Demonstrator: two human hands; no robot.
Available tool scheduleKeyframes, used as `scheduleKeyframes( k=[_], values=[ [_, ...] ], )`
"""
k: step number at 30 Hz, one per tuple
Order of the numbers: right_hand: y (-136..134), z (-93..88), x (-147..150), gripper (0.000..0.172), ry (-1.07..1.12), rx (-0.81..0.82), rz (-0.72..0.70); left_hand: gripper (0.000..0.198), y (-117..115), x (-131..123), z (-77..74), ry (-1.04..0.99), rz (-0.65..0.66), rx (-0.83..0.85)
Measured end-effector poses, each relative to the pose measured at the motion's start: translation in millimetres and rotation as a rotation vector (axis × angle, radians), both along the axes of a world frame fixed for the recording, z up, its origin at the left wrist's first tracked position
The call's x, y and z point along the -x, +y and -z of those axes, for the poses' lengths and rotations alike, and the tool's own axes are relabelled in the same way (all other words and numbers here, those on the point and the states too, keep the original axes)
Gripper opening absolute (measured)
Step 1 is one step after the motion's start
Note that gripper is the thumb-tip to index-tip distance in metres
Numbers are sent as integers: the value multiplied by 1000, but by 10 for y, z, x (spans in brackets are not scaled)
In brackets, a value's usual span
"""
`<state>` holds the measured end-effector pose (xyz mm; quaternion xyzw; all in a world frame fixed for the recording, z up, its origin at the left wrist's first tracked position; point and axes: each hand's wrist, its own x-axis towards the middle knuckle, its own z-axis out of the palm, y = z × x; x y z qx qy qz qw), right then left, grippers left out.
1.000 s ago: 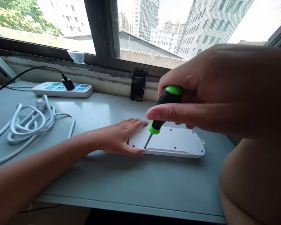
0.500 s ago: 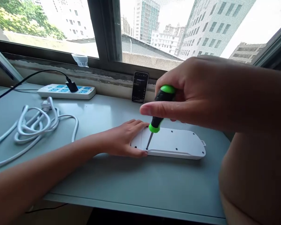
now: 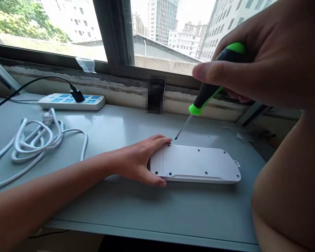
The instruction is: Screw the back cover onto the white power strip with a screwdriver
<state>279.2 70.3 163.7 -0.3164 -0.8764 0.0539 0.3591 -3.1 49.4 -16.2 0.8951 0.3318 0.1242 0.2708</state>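
A white power strip (image 3: 191,162) lies underside up on the desk, several dark screw holes along its edges and a small hanging loop at its right end. Around its left end is my left hand (image 3: 144,157), thumb on the near side and fingers on the far side. My right hand (image 3: 236,75) grips a black and green screwdriver (image 3: 206,92), pointing down and to the left. Its metal tip shows in the air near the strip's far edge, apart from the screw holes.
Coiled white cable (image 3: 38,140) lies on the left of the desk (image 3: 157,213). Behind it is another power strip (image 3: 98,102) with a black plug (image 3: 77,95). A phone (image 3: 154,96) leans against the wall under the window. A clear plastic cup (image 3: 86,64) rests on the sill.
My right hand has lifted the screwdriver out of the near-left hole, up and to the right. The power strip sits slightly further right in view, my left hand still around its end.
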Motion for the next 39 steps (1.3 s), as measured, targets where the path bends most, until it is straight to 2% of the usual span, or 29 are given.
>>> scheduleKeyframes(
  k=[2, 4, 6, 8, 10, 12, 16, 22, 27, 29, 32, 35, 39],
  values=[
    [-59, 3, 101, 50, -158, -146, 203, 122, 1, 16, -18, 6, -1, 10],
    [-105, 29, 197, 55, -238, -168, 257, 120, 20, 40, -45, -17, -1, -2],
    [-114, 74, 283, 59, -261, -118, 214, 105, 47, 58, -79, -99, 0, -48],
    [-90, 128, 356, 59, -250, -94, 158, 78, 75, 61, -109, -216, -10, -120],
    [-50, 180, 411, 58, -224, -79, 109, 48, 96, 50, -122, -321, -74, -186],
    [-14, 218, 445, 57, -224, -64, 86, 29, 111, 30, -114, -395, -158, -208],
    [26, 245, 479, 57, -240, -76, 73, 17, 130, -12, -66, -490, -197, -181],
    [61, 294, 493, 55, -210, -10, 45, 15, 128, -56, -32, -541, -228, -154],
    [144, 467, 571, 44, 34, 64, -113, 15, 155, -62, 10, -530, -237, -93],
    [166, 594, 683, 37, 150, 159, -104, 17, 175, -62, 33, -536, -254, -53],
    [157, 825, 871, 36, 456, 384, -239, 20, 178, -84, 65, -562, -288, 10],
    [61, 1019, 955, 41, 785, 485, -303, 22, 107, -152, 86, -588, -285, 71],
    [-204, 1137, 864, 35, 983, 559, -356, 20, -63, -263, 99, -530, -195, 79]
  ],
)
